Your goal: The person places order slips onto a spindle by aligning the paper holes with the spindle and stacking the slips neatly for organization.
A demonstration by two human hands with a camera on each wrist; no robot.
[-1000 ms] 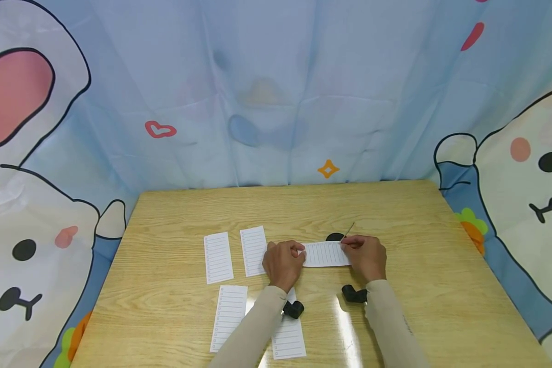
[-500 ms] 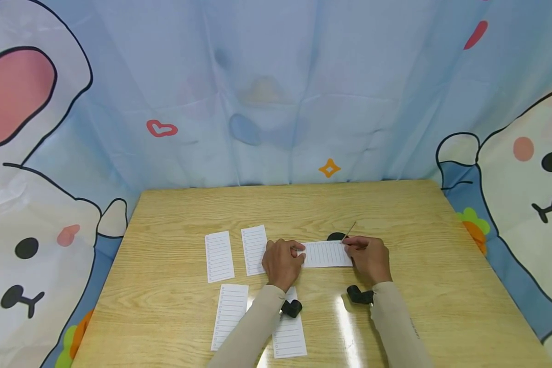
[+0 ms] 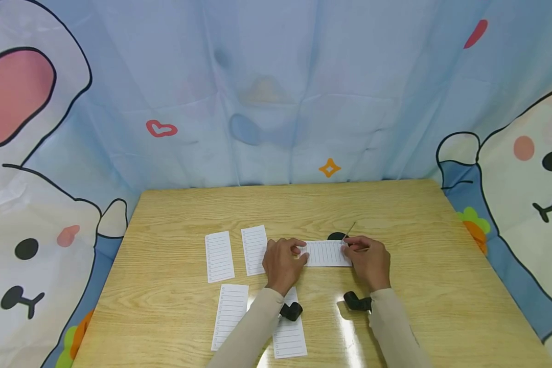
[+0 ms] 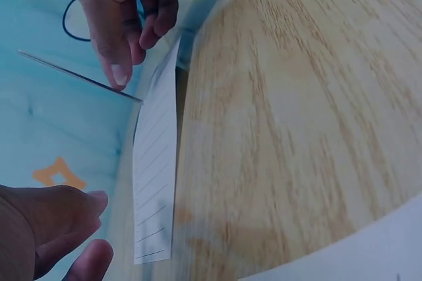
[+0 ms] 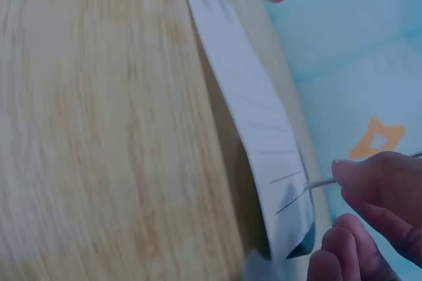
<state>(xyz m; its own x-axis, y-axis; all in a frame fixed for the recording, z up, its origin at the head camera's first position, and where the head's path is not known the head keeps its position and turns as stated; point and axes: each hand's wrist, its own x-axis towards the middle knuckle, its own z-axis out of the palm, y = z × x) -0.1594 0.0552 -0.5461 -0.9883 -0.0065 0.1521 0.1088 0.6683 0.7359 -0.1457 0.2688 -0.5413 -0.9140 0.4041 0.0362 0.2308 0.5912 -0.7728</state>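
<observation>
A white lined paper slip (image 3: 325, 254) lies crosswise between my hands, a dark gap showing beneath its right end in the right wrist view. My right hand (image 3: 370, 259) pinches a thin metal rod (image 5: 322, 183) between thumb and forefinger. The rod's tip meets the printed face near the slip's right end, and its other end points up and back. My left hand (image 3: 282, 263) is at the slip's left end, overlapping it in the head view. In the left wrist view, its thumb and fingers stand apart, beside the slip, gripping nothing.
Several checklist slips lie on the wooden table (image 3: 165, 317): two at the back left (image 3: 219, 256), one at the front left (image 3: 230, 317), and one partly under my left forearm (image 3: 290, 335). A black round thing (image 3: 336, 236) shows behind the held-over slip. A printed curtain (image 3: 257, 128) hangs behind.
My left thumb and fingers have shifted slightly right over the slip's end. My right hand has moved a little to the right, the rod's tip still at the slip.
</observation>
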